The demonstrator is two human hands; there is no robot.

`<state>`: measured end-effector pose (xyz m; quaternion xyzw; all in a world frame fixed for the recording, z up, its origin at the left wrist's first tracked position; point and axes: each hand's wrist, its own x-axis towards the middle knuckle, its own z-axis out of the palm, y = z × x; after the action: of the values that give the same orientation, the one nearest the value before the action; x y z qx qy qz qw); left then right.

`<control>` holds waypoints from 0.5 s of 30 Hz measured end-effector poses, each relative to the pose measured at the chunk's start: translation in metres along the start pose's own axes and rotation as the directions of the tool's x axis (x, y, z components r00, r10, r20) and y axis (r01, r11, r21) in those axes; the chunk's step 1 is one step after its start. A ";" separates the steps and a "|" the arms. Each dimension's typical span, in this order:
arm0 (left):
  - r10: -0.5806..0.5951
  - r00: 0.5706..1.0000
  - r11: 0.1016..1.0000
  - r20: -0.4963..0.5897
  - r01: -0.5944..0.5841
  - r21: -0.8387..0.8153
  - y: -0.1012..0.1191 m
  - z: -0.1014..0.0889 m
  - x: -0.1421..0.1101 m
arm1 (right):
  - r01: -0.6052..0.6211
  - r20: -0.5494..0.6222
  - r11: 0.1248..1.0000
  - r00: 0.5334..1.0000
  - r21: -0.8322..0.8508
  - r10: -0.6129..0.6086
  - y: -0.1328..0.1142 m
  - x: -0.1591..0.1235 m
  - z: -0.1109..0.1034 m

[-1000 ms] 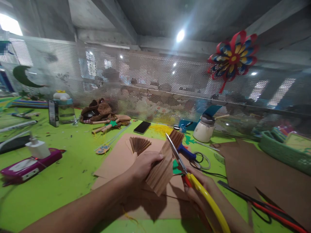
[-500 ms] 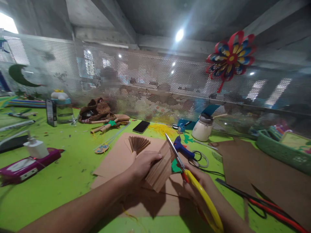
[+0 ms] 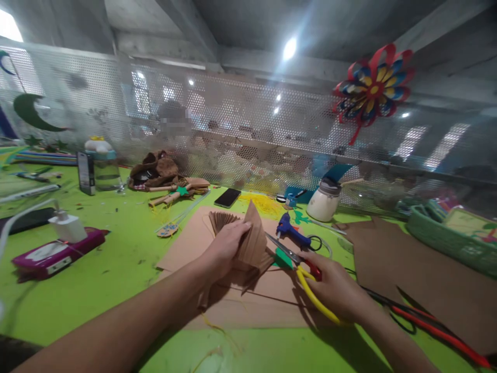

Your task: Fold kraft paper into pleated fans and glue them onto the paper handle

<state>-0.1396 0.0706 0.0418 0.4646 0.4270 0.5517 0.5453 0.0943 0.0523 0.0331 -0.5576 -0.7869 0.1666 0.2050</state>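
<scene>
Closed around a piece of pleated brown paper (image 3: 253, 239) is my left hand (image 3: 225, 243), its thumb pressed on the upper face. The paper's pointed end stands up. My right hand (image 3: 330, 277) grips scissors (image 3: 306, 280) with yellow and red handles. Their blades point left and reach the paper's right side; whether they touch it I cannot tell. Behind my left hand a fan-folded brown paper (image 3: 222, 220) shows in part. Flat brown sheets (image 3: 186, 243) lie underneath. A green paper piece (image 3: 283, 258) sits near the blades, with a blue glue gun (image 3: 292, 230) just beyond.
A purple power strip (image 3: 58, 254) with a white charger lies left. Along the back are a phone (image 3: 228, 197), yellow shreds (image 3: 264, 203) and a white jar (image 3: 324, 202). Brown card (image 3: 419, 269), red-handled scissors (image 3: 435, 326) and a green basket (image 3: 454, 243) occupy the right side.
The pleated paper has turned, and its pointed end now stands up in my left hand. My right hand has moved the scissors, swinging their blades from pointing up to pointing left.
</scene>
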 end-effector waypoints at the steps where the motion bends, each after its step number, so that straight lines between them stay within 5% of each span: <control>1: -0.002 1.000 0.999 0.019 0.003 -0.046 0.000 0.000 0.000 | 0.000 0.013 0.999 1.000 -0.051 0.000 0.004 -0.001 0.000; 9: -0.041 0.989 0.961 0.145 0.079 -0.264 0.001 0.007 -0.002 | 0.003 -0.004 0.955 1.000 -0.295 -0.004 0.024 -0.001 -0.013; 12: -0.064 0.976 0.952 0.210 0.123 -0.280 0.000 0.010 -0.005 | 0.080 -0.087 0.997 0.993 0.010 -0.078 -0.001 0.005 -0.019; 15: -0.067 0.967 0.969 0.248 0.122 -0.215 -0.001 0.011 -0.007 | 0.136 -0.089 0.925 0.990 0.355 -0.112 -0.030 0.015 -0.014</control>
<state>-0.1286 0.0628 0.0433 0.4408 0.3139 0.5106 0.6682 0.0722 0.0575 0.0622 -0.4650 -0.7694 0.2759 0.3402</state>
